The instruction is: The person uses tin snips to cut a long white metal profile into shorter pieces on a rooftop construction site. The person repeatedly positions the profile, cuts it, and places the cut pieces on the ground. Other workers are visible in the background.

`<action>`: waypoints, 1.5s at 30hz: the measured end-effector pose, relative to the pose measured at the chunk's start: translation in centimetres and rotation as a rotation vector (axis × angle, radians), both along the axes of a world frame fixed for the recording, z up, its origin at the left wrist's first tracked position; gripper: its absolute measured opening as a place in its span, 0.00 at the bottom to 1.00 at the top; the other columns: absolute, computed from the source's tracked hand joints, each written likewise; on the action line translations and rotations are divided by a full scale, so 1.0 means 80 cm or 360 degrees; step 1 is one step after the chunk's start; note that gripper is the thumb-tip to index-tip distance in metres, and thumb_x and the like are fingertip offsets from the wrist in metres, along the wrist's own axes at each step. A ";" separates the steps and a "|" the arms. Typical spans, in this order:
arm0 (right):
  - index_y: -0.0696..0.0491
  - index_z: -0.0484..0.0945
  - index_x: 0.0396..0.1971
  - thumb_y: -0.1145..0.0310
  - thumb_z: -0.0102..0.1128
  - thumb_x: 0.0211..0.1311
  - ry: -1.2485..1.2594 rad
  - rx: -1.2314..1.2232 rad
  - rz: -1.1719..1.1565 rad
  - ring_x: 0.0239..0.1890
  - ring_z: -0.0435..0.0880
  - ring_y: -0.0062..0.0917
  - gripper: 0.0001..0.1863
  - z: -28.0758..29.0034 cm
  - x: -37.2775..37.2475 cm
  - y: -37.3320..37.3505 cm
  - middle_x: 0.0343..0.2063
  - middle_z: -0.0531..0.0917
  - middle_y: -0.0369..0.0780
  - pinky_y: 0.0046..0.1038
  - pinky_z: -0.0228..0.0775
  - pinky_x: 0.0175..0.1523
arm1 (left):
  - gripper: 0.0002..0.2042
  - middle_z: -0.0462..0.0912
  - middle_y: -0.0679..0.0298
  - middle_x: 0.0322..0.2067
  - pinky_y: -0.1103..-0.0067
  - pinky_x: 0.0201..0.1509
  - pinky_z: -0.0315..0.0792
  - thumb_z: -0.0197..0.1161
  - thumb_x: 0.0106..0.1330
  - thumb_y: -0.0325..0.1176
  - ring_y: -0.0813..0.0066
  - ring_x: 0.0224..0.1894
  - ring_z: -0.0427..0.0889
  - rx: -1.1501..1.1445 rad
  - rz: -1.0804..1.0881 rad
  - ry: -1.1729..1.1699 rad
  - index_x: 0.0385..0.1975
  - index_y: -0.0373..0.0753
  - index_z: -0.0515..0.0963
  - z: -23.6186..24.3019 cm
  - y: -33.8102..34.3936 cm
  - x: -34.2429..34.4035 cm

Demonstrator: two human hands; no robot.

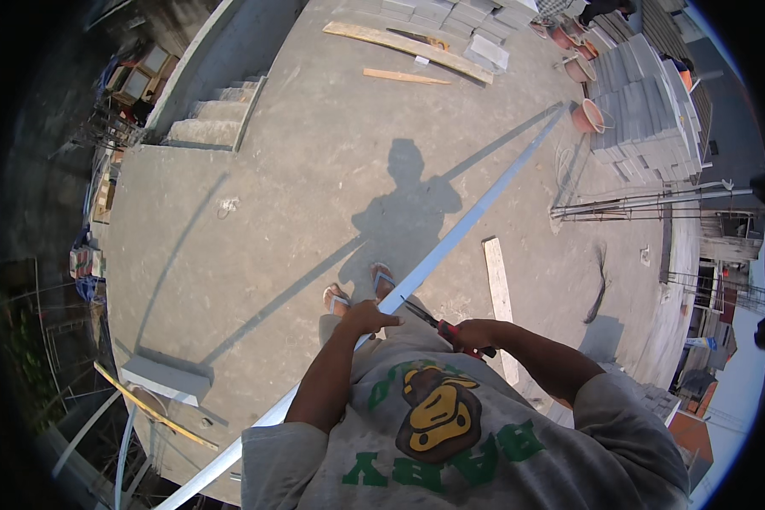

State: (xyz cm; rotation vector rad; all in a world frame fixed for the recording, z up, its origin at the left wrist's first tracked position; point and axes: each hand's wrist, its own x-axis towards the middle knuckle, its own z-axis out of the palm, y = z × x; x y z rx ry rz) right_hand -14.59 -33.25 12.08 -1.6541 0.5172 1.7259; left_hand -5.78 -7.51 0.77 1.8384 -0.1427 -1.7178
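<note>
A long, light silver-blue metal profile (pixel 472 223) runs diagonally from the far right, past my body, to the lower left. My left hand (pixel 365 318) is closed around it at waist height, its thumb pointing right. In my right hand (pixel 476 334) is a pair of snips (pixel 428 316) with red and black handles, gripped in closed fingers. The dark jaws of the snips point up and left, their tip at the profile's edge near my left hand. Whether the jaws touch the metal, I cannot tell.
My sandalled feet (pixel 382 279) stand on the concrete floor (pixel 272 195). Boards (pixel 498 297) lie right and ahead, with a handsaw (pixel 416 39) beyond. Stairs (pixel 204 127) descend at the far left. Stacked grey blocks (pixel 642 110), buckets (pixel 588 116) and protruding rebar (pixel 646 204) are at right.
</note>
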 end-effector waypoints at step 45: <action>0.59 0.80 0.42 0.65 0.71 0.51 0.0110 -0.0044 -0.0105 0.38 0.81 0.36 0.19 -0.021 0.121 0.080 0.37 0.80 0.46 0.45 0.73 0.31 | 0.17 0.77 0.38 0.51 0.62 0.63 0.69 0.64 0.56 0.32 0.45 0.60 0.75 0.0475 -0.0012 -0.1154 0.46 0.37 0.75 0.004 0.025 -0.014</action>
